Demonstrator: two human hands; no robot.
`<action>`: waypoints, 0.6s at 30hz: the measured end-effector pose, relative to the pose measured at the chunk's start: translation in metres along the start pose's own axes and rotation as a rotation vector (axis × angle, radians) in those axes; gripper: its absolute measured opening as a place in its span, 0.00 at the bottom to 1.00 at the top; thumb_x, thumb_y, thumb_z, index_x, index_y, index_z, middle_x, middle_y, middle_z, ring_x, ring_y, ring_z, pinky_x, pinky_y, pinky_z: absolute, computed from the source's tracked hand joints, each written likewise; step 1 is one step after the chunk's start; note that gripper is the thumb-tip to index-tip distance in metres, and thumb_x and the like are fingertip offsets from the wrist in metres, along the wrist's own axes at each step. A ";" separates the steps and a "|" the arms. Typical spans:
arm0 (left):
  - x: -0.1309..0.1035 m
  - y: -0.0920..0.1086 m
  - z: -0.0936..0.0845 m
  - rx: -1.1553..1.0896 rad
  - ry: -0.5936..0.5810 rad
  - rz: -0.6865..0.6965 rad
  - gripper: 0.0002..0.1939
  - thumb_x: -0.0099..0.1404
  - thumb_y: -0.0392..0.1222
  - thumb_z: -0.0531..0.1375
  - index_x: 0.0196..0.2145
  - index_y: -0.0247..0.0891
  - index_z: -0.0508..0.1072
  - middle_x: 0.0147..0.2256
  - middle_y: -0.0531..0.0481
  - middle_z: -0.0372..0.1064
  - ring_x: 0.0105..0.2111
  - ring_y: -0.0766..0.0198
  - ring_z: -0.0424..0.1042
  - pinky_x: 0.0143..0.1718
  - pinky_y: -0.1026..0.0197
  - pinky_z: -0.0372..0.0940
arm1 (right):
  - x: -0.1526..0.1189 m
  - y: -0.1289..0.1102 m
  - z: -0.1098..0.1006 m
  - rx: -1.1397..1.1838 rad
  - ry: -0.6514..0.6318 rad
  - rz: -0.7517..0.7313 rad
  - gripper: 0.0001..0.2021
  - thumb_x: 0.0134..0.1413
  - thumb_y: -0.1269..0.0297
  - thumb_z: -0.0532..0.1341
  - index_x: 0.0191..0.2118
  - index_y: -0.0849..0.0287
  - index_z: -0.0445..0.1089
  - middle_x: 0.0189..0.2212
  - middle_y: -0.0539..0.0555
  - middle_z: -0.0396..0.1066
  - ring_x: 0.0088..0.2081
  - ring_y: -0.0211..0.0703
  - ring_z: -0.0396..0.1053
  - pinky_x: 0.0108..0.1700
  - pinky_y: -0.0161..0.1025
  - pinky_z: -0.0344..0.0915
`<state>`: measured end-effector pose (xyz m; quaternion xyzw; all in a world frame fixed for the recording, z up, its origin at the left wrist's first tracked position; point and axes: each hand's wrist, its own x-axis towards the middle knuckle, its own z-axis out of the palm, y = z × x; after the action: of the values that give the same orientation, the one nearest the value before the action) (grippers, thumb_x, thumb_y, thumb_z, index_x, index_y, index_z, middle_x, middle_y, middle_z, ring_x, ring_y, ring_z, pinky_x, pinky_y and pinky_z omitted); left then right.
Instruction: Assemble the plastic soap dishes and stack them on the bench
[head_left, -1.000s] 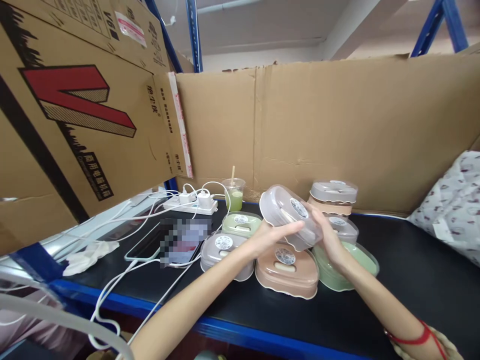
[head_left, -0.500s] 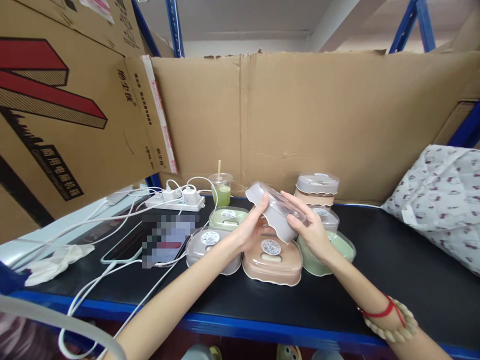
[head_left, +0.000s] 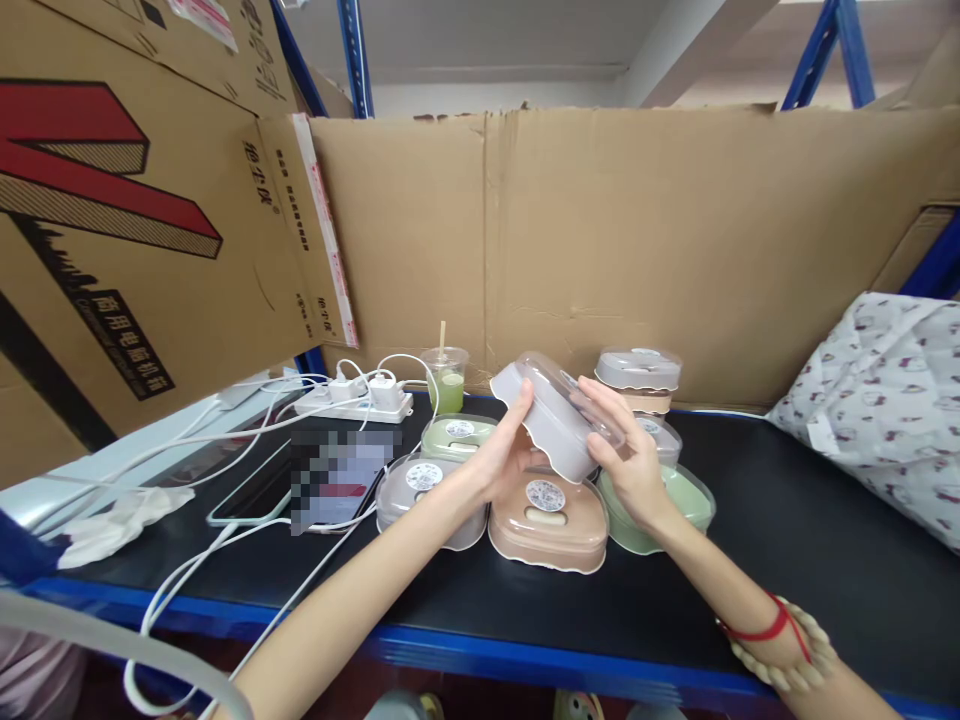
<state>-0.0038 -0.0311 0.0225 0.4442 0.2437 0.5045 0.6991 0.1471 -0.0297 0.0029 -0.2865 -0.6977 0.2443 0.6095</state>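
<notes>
Both of my hands hold a grey plastic box with a clear lid and wavy rim [head_left: 556,430], tilted in the air over the other boxes. My left hand [head_left: 504,452] grips its left end, thumb on the side and fingers partly hidden behind. My right hand [head_left: 630,462] is wrapped round its right end, fingers on the clear lid. Right below stands a pink lidded box [head_left: 551,548] with a round label. Beside it on the left are a grey box [head_left: 397,510] and a green box [head_left: 442,437]; to the right, another green box [head_left: 679,505] lies partly behind my right hand.
A stack topped by a grey box [head_left: 637,370] stands at the back right. Behind the boxes are a cup of green drink [head_left: 448,390] and a power strip [head_left: 386,405]. Phones [head_left: 251,490] and white cables lie left. A patterned bag [head_left: 877,400] sits right, before cardboard walls [head_left: 637,220].
The held grey box has turned slightly in my hands, showing more of its plain grey side. My right fingers have shifted a little on the lid. The view has moved slightly.
</notes>
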 end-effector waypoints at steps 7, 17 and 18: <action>-0.001 -0.001 0.000 -0.003 -0.017 0.010 0.29 0.56 0.63 0.57 0.45 0.37 0.71 0.48 0.39 0.70 0.51 0.48 0.66 0.47 0.50 0.64 | -0.002 0.001 0.002 -0.007 -0.037 0.016 0.24 0.47 0.46 0.61 0.52 0.44 0.67 0.56 0.54 0.61 0.57 0.55 0.59 0.57 0.57 0.58; 0.000 -0.002 -0.001 -0.021 -0.035 0.010 0.31 0.54 0.65 0.57 0.45 0.36 0.71 0.46 0.37 0.71 0.50 0.48 0.67 0.47 0.49 0.64 | -0.002 0.002 0.003 -0.028 -0.048 -0.003 0.25 0.47 0.44 0.60 0.52 0.44 0.67 0.56 0.54 0.61 0.58 0.57 0.58 0.58 0.60 0.54; 0.000 -0.002 -0.001 -0.022 -0.032 0.012 0.31 0.54 0.65 0.58 0.45 0.36 0.71 0.46 0.38 0.71 0.49 0.48 0.67 0.47 0.49 0.64 | -0.002 0.002 0.003 -0.026 -0.047 -0.006 0.25 0.47 0.44 0.61 0.52 0.44 0.68 0.56 0.54 0.61 0.58 0.56 0.58 0.58 0.60 0.54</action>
<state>-0.0037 -0.0308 0.0199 0.4458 0.2243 0.5041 0.7048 0.1447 -0.0300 -0.0005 -0.2865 -0.7157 0.2403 0.5899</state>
